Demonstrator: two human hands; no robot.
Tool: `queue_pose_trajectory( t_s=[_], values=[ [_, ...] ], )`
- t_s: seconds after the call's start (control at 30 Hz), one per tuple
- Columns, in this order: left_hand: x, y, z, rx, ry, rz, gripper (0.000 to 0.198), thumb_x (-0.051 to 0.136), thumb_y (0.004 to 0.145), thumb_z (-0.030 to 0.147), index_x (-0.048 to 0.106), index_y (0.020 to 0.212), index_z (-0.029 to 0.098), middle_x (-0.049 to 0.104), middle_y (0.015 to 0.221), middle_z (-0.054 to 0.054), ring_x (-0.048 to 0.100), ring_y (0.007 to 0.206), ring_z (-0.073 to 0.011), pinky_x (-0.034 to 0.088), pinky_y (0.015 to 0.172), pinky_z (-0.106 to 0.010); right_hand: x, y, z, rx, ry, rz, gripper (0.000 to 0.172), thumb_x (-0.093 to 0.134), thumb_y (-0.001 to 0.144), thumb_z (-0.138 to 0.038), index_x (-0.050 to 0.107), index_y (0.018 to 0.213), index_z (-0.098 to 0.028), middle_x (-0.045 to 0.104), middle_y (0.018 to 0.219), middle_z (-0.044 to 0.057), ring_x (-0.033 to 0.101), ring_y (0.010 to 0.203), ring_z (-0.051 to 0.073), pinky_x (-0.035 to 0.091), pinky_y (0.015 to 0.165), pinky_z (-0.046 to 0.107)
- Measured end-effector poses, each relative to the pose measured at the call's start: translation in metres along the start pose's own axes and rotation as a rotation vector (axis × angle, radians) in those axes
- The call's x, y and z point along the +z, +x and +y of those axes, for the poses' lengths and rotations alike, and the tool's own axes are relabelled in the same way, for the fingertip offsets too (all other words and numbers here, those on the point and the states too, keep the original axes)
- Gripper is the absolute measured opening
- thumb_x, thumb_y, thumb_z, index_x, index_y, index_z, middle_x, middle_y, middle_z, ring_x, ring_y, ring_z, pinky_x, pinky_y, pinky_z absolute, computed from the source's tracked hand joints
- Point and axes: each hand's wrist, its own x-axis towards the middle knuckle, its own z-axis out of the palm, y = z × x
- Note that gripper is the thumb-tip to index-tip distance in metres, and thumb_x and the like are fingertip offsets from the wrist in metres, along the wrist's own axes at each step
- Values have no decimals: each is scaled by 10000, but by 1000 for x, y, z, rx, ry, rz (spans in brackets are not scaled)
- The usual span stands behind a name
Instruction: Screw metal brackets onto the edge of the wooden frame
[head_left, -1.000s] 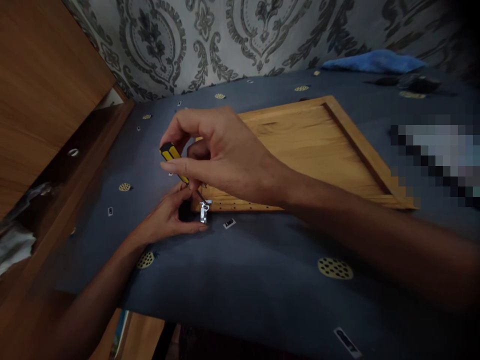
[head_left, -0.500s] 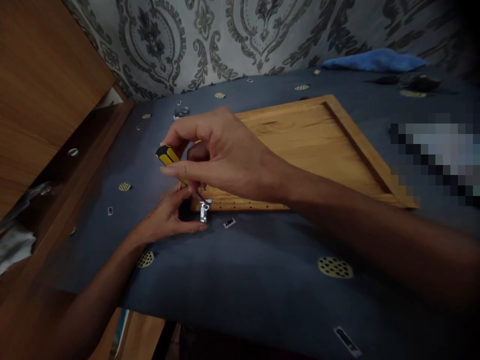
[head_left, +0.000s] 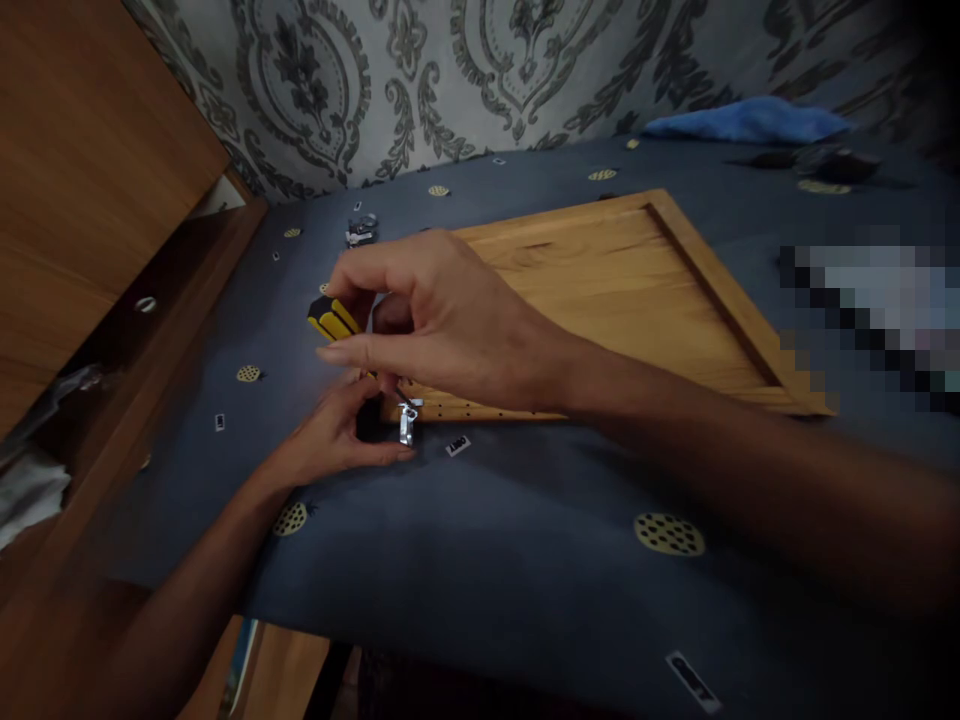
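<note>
My right hand (head_left: 450,315) grips a screwdriver (head_left: 334,318) by its yellow and black handle. The screwdriver's shaft slants down to a small silver metal hinge (head_left: 406,425), and its tip meets the metal there. That hinge sits at the near left corner of a wooden panel (head_left: 600,285) with a raised rim, sticking out past the edge. My left hand (head_left: 334,430) is curled around the corner, with thumb and fingers steadying the hinge; part of its fingers is hidden behind my right hand. Several small dark holes run along the panel's near edge.
Loose silver metal hardware (head_left: 362,230) lies behind my hands on the dark blue patterned cloth (head_left: 510,540). At the back right are a blue cloth (head_left: 750,122) and a dark object (head_left: 832,160). A wooden cabinet (head_left: 97,130) stands at the left, against the patterned wall.
My right hand has turned slightly and dipped a little, and the screwdriver handle has tilted lower to the left. The left hand, hinge and panel stay in place.
</note>
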Motion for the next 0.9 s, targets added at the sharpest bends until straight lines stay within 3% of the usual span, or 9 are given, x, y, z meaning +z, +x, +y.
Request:
queue_pose_trajectory(
  t_s=[0.23, 0.47, 0.7, 0.9],
  values=[
    [1, 1, 2, 26, -29, 11, 436, 837, 785, 586, 679, 944, 212, 672, 985, -52, 614, 951, -290, 518, 881, -449, 3, -1, 0, -104, 32, 147, 299, 717, 949, -245, 455, 810, -205, 490, 785, -47, 494, 739, 96, 425, 642, 226],
    [0, -1, -1, -44, 0, 4, 467, 858, 747, 612, 685, 910, 210, 682, 990, -66, 628, 987, -314, 535, 937, -503, 3, -1, 1, -107, -4, 105, 356, 715, 931, -257, 398, 775, -214, 492, 798, -44, 462, 732, 98, 414, 671, 246],
    [0, 2, 3, 46, -24, 22, 425, 840, 787, 576, 681, 932, 210, 674, 1056, -66, 617, 991, -294, 524, 935, -462, 3, 0, 0, -73, -106, 142, 321, 702, 950, -226, 419, 799, -210, 483, 789, -54, 459, 740, 98, 395, 690, 249],
    [0, 2, 3, 15, -22, -11, 443, 833, 776, 599, 650, 864, 206, 676, 1013, -63, 621, 1001, -306, 522, 938, -475, 3, 0, 4, -102, -130, 128, 351, 695, 958, -262, 391, 788, -215, 483, 788, -59, 434, 705, 90, 371, 694, 267]
  ],
)
